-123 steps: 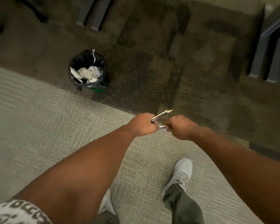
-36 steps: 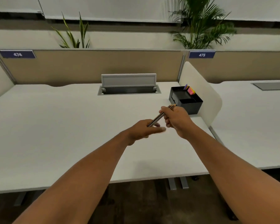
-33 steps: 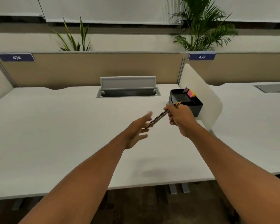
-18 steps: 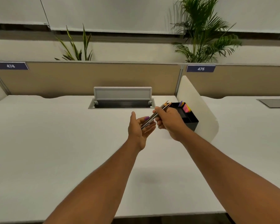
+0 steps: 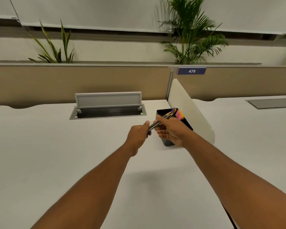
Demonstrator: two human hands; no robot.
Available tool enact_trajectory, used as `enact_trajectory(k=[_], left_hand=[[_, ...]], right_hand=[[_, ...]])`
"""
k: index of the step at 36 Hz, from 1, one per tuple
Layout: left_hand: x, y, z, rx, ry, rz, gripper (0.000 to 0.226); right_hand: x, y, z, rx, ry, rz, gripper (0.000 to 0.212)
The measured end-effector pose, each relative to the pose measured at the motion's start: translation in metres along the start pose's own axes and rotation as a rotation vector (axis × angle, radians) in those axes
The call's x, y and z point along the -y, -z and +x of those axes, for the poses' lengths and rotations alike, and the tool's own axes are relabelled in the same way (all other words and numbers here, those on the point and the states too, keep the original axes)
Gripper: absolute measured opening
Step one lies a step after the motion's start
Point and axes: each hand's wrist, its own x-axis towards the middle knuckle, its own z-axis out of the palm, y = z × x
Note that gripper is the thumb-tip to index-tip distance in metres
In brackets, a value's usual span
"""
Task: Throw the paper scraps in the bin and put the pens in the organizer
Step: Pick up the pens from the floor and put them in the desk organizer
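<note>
Both hands meet at the centre of the frame above the desk (image 5: 56, 154). The left hand (image 5: 138, 135) sits just left of the right hand (image 5: 170, 131), and the pens (image 5: 157, 123) run between them, slanting up to the right. The organizer (image 5: 162, 112) stands on the desk right behind the right hand, beside the side divider (image 5: 188, 109) on its right. A cable hatch (image 5: 108, 107) lies left of the organizer. The back partition (image 5: 73, 83) crosses behind, with plants (image 5: 188, 30) in the upper frame.

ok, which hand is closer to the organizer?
Right. The right hand overlaps the organizer in view, in front of its near side; the left hand is off to its left, holding the pens.
</note>
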Motion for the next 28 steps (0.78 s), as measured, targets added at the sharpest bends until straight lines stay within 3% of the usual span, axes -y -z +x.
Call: enact_trajectory(k=[4,13,17,23,28], left_hand=[[-0.003,0.003,0.025,-0.017,-0.062,0.064,0.054],[-0.021,0.012,0.075,0.013,-0.296,0.137,0.053],[-0.030,0.011,0.087,0.009,-0.388,0.240,0.056],[-0.025,0.018,0.119,-0.183,-0.389,0.261,0.049],[-0.008,0.031,0.134,-0.293,-0.258,0.305,0.032]], right_hand=[[0.011,0.000,0.016,-0.128,-0.047,0.045,0.027],[0.036,0.000,0.050,-0.196,0.028,0.122,0.020],[0.048,0.007,0.065,-0.277,0.095,-0.005,0.023],[0.064,0.036,0.102,-0.410,0.279,-0.193,0.026],[0.062,0.063,0.137,-0.598,0.391,-0.672,0.044]])
